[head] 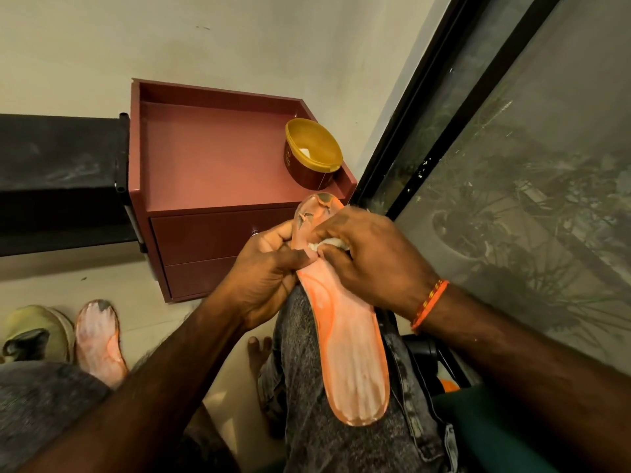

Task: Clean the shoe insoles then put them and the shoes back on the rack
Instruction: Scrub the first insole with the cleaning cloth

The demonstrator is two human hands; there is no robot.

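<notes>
Orange insole (345, 332) lies long-ways on the person's knee, toe end pointing up toward the red cabinet (218, 165), and both hands hide its middle. Left hand (269, 268) curls round its left edge, while right hand (368, 254) pinches a mostly hidden white cloth (324, 243) against it.

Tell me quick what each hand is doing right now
Left hand: grips the orange insole by its edge, steadying it on the knee.
Right hand: pinches a white cloth, pressing it on the insole.
</notes>
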